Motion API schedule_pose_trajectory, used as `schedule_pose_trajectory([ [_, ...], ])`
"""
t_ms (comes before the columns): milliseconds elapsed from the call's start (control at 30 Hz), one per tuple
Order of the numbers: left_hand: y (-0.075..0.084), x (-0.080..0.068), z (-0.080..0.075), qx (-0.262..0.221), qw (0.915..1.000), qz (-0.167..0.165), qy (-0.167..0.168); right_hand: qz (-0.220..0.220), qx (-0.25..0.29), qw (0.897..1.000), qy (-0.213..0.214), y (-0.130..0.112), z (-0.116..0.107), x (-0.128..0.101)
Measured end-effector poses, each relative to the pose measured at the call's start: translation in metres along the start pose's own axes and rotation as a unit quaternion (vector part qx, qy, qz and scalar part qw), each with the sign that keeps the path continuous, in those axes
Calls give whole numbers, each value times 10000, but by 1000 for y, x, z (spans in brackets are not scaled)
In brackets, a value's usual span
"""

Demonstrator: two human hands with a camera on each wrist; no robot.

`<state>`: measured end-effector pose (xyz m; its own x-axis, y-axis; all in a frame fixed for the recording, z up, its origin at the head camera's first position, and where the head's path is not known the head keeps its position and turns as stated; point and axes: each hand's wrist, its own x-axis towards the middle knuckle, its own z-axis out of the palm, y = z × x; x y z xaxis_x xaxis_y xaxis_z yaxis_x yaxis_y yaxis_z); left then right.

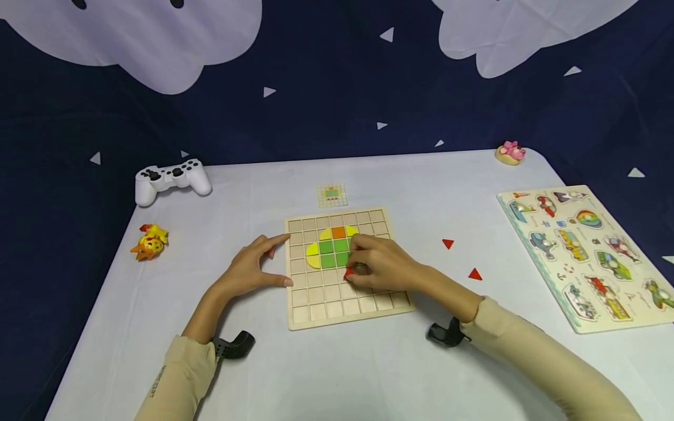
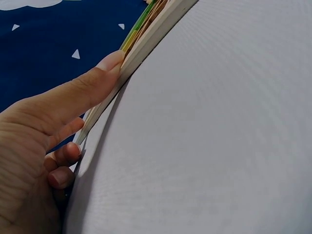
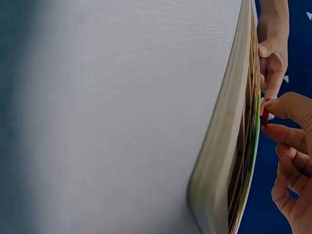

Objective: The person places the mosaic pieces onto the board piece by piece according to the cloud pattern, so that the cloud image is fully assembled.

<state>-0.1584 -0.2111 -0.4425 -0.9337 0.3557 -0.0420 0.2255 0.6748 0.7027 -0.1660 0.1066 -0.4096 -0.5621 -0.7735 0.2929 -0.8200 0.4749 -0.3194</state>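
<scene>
A square wooden grid board [image 1: 316, 313] lies on the table, with green square tiles [image 1: 327, 260], an orange tile [image 1: 338, 233] and yellow rounded tiles [image 1: 313, 255] in its cells. My left hand [image 1: 244, 269] touches the board's left edge, thumb and index finger spread apart. In the left wrist view the thumb [image 2: 92, 85] rests against the board's side. Over the board, my right hand [image 1: 384, 263] pinches a red triangular tile [image 1: 348, 273] between thumb and fingertips. That red tile [image 3: 265, 113] shows edge-on in the right wrist view. The right hand hides some cells.
Two loose red triangles [image 1: 447, 243] lie right of the board. Behind it is a small pattern card [image 1: 332, 195]. A white game controller [image 1: 172, 180] and a yellow-orange toy [image 1: 150, 242] are at left. A picture puzzle board [image 1: 584, 257] and a pink ornament [image 1: 511, 153] are at right.
</scene>
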Motion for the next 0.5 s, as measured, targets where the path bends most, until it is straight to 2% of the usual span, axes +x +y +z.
schedule_pose_trajectory([
  [500,1,-1,0,-45,10000,-2,-21,-167,-149,9994,-254,-16,8,18],
])
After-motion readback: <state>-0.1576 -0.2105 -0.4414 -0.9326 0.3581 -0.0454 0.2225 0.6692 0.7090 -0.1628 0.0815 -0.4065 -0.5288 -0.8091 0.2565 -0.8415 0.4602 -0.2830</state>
